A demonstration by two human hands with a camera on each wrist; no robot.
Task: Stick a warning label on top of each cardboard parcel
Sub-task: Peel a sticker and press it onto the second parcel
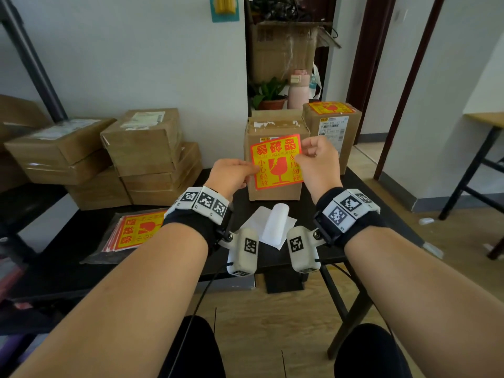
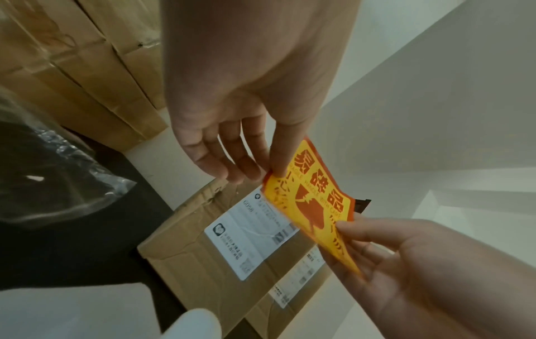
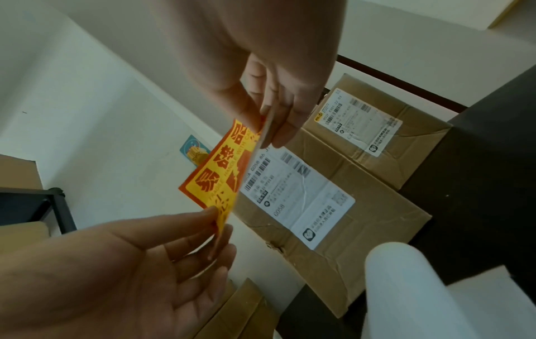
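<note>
**Label's up in the air, parcel's right behind it**

Head cam: I've got the warning label (image 1: 276, 162) pinched on both sides, left hand (image 1: 231, 175) on its left edge, right hand (image 1: 317, 162) up at the right corner. The unlabelled parcel (image 1: 275, 126) sits just beyond, its top higher than the label.

Left wrist: left fingertips (image 2: 280, 169) clamp one edge.

Right wrist: looks like the right hand is peeling the backing at that corner.

Plain white wall (image 1: 141, 58) behind a black table (image 1: 362, 186); wood-plank floor (image 1: 272, 331) below. Dark-framed doorway (image 1: 379, 64) at right, open shelf (image 1: 289, 23) beside it with a potted plant (image 1: 268, 95). Wooden side table (image 1: 488, 120) far right, soft daylight.
</note>
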